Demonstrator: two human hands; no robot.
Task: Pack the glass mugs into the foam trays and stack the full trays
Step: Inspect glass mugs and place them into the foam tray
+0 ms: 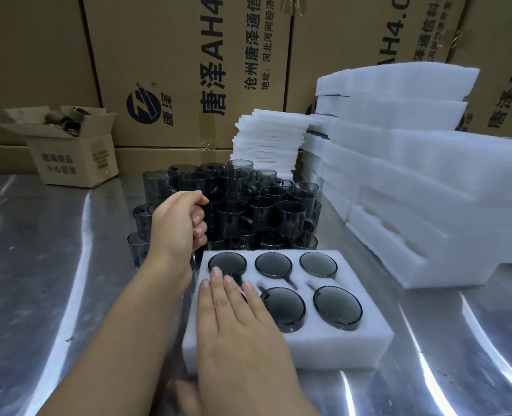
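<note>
A white foam tray (323, 346) lies on the metal table in front of me. Dark glass mugs (337, 307) sit rim-up in five of its visible slots. My right hand (239, 322) lies flat with straight fingers over the front left slot and hides what is in it. Behind the tray stands a dense cluster of loose smoky glass mugs (260, 211). My left hand (176, 226) hovers at the left side of that cluster, fingers curled, with nothing seen in it.
White foam trays (428, 187) are stacked high on the right. A pile of thin foam sheets (266, 139) stands behind the mugs. A small open carton (74, 151) sits at the back left, and big cartons (188, 70) wall off the rear.
</note>
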